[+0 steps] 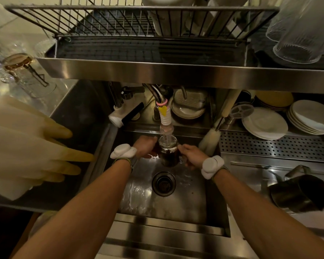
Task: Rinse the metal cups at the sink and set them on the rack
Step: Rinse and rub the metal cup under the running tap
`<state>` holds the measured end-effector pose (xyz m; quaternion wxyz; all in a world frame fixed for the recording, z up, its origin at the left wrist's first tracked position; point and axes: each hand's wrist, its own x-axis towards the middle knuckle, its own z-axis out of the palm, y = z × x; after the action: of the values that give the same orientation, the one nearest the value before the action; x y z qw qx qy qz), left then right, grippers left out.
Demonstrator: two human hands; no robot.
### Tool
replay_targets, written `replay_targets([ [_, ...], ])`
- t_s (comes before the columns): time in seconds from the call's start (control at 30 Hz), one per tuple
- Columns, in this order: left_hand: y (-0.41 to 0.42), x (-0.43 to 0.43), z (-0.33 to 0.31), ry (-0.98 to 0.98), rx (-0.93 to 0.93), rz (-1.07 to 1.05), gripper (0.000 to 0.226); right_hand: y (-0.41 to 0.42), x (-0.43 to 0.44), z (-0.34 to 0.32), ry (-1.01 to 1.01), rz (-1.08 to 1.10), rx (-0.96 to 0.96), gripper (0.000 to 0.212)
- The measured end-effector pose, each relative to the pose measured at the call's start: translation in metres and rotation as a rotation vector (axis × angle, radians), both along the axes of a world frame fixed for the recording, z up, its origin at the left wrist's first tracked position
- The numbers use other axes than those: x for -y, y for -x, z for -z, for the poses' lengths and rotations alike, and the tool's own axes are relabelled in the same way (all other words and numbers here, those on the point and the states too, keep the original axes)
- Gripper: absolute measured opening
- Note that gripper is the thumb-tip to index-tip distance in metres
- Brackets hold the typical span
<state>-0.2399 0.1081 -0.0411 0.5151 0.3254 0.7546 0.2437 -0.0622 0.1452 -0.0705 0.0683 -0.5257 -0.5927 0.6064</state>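
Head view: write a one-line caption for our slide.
Left hand and right hand hold a cup under the running tap over the sink, below the wire rack.

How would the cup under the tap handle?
Likely slippery: water from the tap runs onto the cup, perhaps why the left hand and right hand both grip it. Probably heavier as it fills. It looks rigid, not floppy.

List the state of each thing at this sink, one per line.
Dark cup under the tap: upright, water running into it, left hand and right hand gripping it from either side.
White ribbed tap spout: running.
Dark metal cup on the right counter: lying on its side.
Round white plates: stacked.
Steel sink: wet.
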Motion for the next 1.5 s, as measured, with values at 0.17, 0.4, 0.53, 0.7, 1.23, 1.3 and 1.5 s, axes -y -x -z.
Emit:
replay_targets([
  [0.17,0.006,0.001,0.002,-0.052,-0.075,-0.019,0.025,0.008,0.003,0.002,0.068,0.072,-0.063,0.033],
  [0.4,0.026,0.001,0.012,-0.122,-0.211,-0.027,0.039,0.028,0.011,0.004,-0.029,0.143,-0.129,0.034],
  [0.53,0.031,0.002,0.017,-0.122,-0.236,-0.019,0.038,0.018,0.008,0.009,-0.258,0.103,-0.018,0.03],
  [0.7,0.027,0.003,0.014,-0.115,-0.266,0.004,0.039,0.018,0.009,0.01,-0.358,0.075,0.018,0.036],
  [1.23,0.025,-0.002,0.019,-0.177,-0.189,0.055,0.03,0.026,0.007,-0.001,0.284,0.408,-0.278,0.04],
  [1.3,0.026,0.0,0.018,-0.171,-0.182,0.029,0.029,0.029,0.009,-0.001,0.363,0.399,-0.332,0.039],
  [1.5,0.027,0.005,0.012,-0.161,-0.245,0.012,0.031,0.033,0.011,-0.003,0.381,0.438,-0.364,0.038],
])
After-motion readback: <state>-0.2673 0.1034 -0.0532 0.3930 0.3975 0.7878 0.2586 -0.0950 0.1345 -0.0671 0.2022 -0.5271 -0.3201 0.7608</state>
